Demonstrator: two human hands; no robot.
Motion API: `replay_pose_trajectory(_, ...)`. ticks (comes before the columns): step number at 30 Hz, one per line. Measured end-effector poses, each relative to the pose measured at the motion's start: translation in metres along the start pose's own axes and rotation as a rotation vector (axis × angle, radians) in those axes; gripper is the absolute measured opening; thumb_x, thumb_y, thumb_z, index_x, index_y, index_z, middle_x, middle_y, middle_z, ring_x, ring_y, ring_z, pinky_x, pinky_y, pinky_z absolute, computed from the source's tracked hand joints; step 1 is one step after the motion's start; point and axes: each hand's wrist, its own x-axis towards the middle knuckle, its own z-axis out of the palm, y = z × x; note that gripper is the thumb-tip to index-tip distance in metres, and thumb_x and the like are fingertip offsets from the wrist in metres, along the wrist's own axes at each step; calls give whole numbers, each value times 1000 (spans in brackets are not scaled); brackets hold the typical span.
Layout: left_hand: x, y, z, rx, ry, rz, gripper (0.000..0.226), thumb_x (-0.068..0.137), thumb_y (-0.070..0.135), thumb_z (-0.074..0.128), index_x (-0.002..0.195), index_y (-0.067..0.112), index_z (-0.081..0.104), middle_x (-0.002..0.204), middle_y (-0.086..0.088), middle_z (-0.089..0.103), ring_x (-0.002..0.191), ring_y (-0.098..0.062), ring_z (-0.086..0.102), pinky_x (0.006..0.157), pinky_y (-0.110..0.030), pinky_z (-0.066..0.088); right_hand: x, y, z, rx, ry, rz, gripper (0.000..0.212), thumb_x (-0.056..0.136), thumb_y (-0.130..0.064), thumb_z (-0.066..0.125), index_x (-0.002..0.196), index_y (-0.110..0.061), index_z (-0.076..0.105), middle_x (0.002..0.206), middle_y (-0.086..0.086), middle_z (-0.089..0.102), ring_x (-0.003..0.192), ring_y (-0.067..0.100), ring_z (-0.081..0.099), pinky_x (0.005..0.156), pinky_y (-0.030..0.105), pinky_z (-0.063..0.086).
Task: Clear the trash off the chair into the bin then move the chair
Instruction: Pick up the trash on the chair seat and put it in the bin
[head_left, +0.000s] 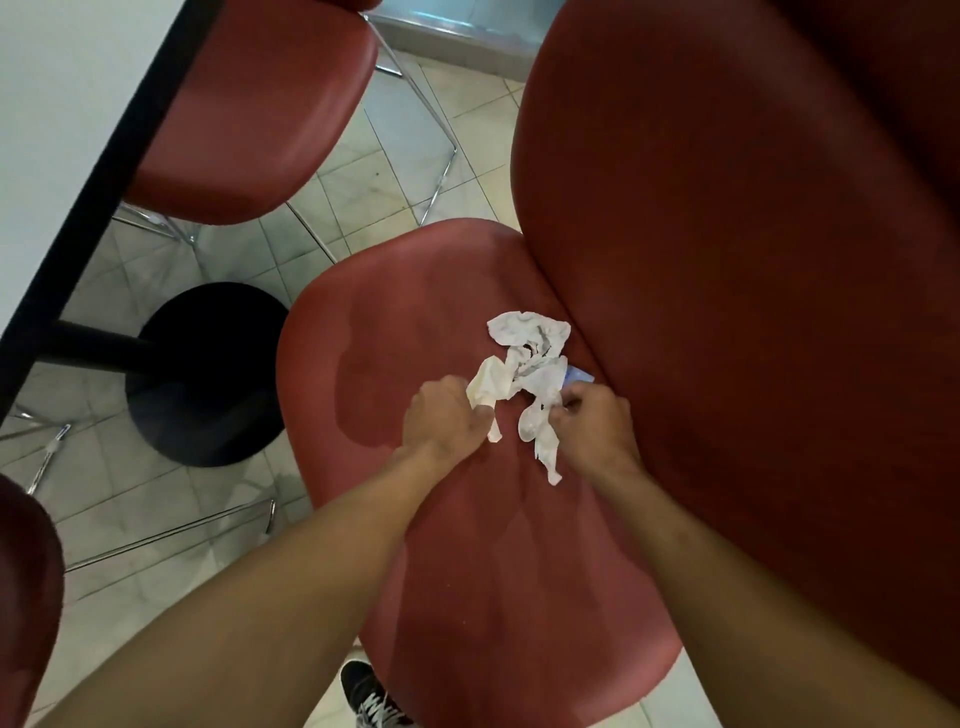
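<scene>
On the red chair seat, the left hand and right hand each clutch crumpled white tissues.

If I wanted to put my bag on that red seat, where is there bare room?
The seat is bare along its left and front-left part, toward the black table base. It is crowded near the backrest, where the crumpled tissues lie and the left hand and right hand are gathering them.

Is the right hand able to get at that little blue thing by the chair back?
Probably yes. The blue scrap lies just beyond the right hand, partly tucked under the crumpled white tissue that both hands are gathering; only that paper covers it.
</scene>
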Motion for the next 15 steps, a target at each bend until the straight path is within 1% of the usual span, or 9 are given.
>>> replay_pose_trajectory(3, -32, -7, -16, -151, -10, -56, 20, 73, 30, 59, 82, 15, 70, 74, -5, 70, 75, -28, 66, 68, -34, 55, -32, -11, -9, 61, -2, -6, 8, 81, -18, 61, 83, -17, 69, 76, 3, 69, 73, 24, 65, 67, 31, 52)
replay_pose_trajectory(6, -61, -14, -31, -227, 9, -94, 17, 75, 26, 60, 80, 16, 72, 69, -2, 68, 72, -25, 64, 60, -27, 46, -61, -22, -15, 68, -11, -17, 7, 81, -16, 62, 82, -15, 68, 71, 0, 63, 71, 22, 61, 63, 26, 45)
replay_pose_trajectory(8, -85, -20, -42, -255, 25, -108, 14, 76, 25, 61, 78, 16, 72, 64, 2, 65, 66, -21, 61, 55, -25, 40, -85, -31, -16, 64, -12, -40, 6, 81, -17, 63, 81, -15, 68, 71, -1, 63, 73, 20, 60, 64, 26, 45)
replay_pose_trajectory(10, -109, -30, -53, -281, 44, -116, 14, 77, 25, 61, 77, 17, 72, 63, 4, 63, 61, -16, 59, 51, -24, 37, -111, -40, -14, 75, -17, -62, 6, 82, -16, 63, 81, -14, 68, 72, -1, 64, 72, 19, 59, 63, 25, 45)
replay_pose_trajectory(13, -145, -51, -64, -314, 75, -118, 14, 78, 26, 61, 78, 17, 72, 67, 3, 66, 58, -9, 59, 46, -19, 36, -148, -52, -8, 85, -38, -94, 8, 84, -15, 61, 81, -14, 68, 73, -2, 66, 68, 13, 58, 53, 15, 39)
replay_pose_trajectory(15, -167, -65, -70, -331, 95, -122, 14, 77, 27, 61, 76, 17, 71, 66, 3, 66, 60, -11, 60, 47, -19, 36, -171, -60, -2, 79, -52, -109, 10, 85, -17, 61, 81, -15, 69, 70, -4, 65, 64, 11, 57, 50, 15, 39)
